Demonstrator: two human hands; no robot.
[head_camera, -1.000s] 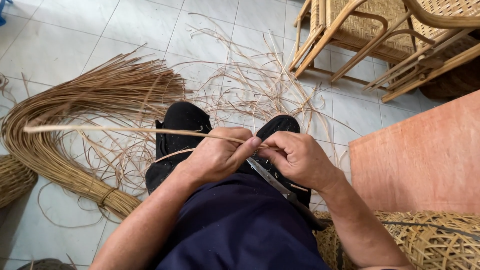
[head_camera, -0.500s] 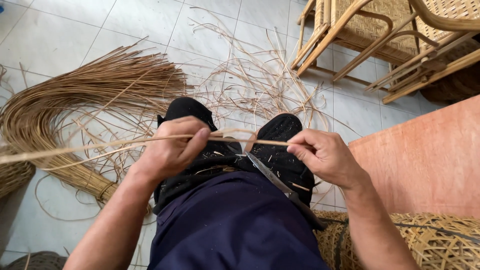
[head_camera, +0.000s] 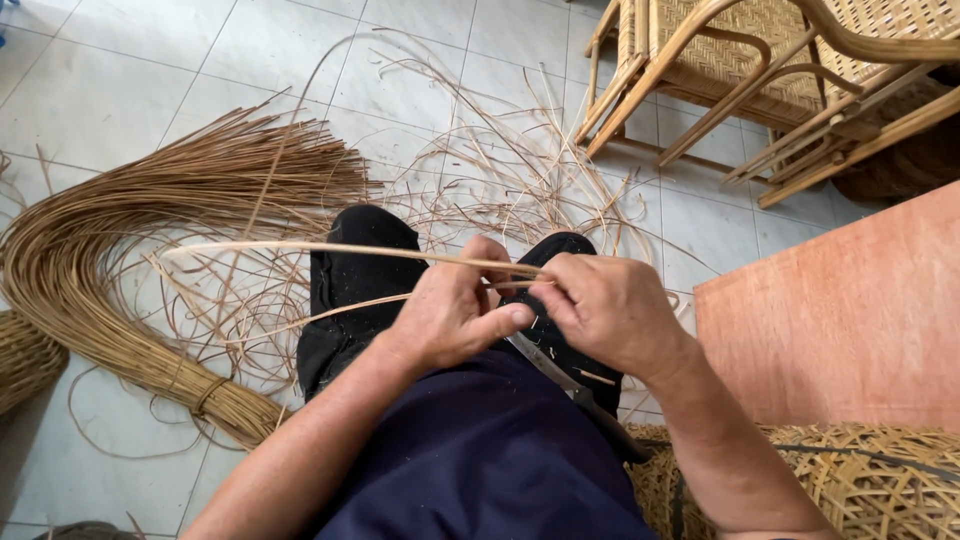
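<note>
Tiled floor (head_camera: 130, 60), rattan strip (head_camera: 300, 248) — both hands gripping

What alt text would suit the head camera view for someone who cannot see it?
Both hands, left hand and right hand, pinch a thin pale rattan strip over the knees. A curved brown rattan bundle lies on the white tiled floor at the left.

— What's in those hands?
— A thin rattan strip (head_camera: 340, 250); the left hand (head_camera: 450, 315) and right hand (head_camera: 605, 310) pinch it together above the knees.
— And the floor?
— A bent rattan bundle (head_camera: 120, 270) beside black shoes (head_camera: 350, 290), loose shavings around.
</note>
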